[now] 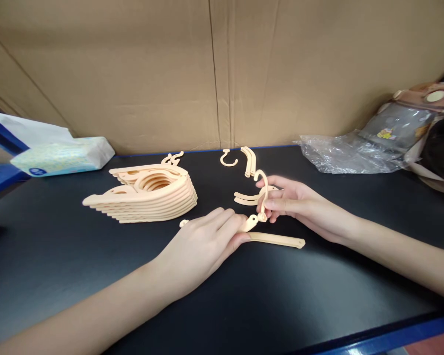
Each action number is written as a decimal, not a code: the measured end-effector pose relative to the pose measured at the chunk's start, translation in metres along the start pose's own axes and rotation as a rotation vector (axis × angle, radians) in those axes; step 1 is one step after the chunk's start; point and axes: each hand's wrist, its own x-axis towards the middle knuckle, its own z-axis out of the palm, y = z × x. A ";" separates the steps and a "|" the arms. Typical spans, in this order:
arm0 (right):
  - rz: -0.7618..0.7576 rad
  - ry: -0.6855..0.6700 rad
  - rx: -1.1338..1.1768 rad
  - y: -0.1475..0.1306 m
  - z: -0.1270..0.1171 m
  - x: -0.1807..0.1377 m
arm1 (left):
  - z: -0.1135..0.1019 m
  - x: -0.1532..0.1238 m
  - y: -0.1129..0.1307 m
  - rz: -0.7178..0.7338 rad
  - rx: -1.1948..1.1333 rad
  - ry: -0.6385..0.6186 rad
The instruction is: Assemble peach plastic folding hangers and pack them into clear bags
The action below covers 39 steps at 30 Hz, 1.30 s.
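My left hand [203, 241] lies on the black table, fingers together, pinching the middle of a peach plastic hanger arm [277, 240] that stretches out to the right. My right hand [292, 199] holds a peach hook piece [263, 190] upright, its foot meeting the hanger's hub [252, 221]. Under the right hand lie two curved peach arm pieces [244, 198]. A stack of several folded peach hangers [148, 195] sits to the left of both hands.
A loose hook [228, 159] and curved arm pieces [250, 160] lie near the cardboard wall [222, 74]. A tissue pack [61, 155] sits at far left, crumpled clear plastic [346, 154] and a packaged item [410, 123] at right. The table's blue edge [392, 337] runs along the front.
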 end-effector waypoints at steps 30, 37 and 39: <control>0.003 0.045 -0.025 0.003 0.002 -0.001 | 0.000 0.000 0.000 0.006 0.007 0.013; -0.014 0.075 -0.019 0.004 0.006 -0.001 | 0.002 -0.001 0.001 -0.003 0.029 -0.006; -0.008 0.081 -0.013 0.004 0.007 0.000 | 0.003 -0.001 0.001 -0.003 0.034 -0.016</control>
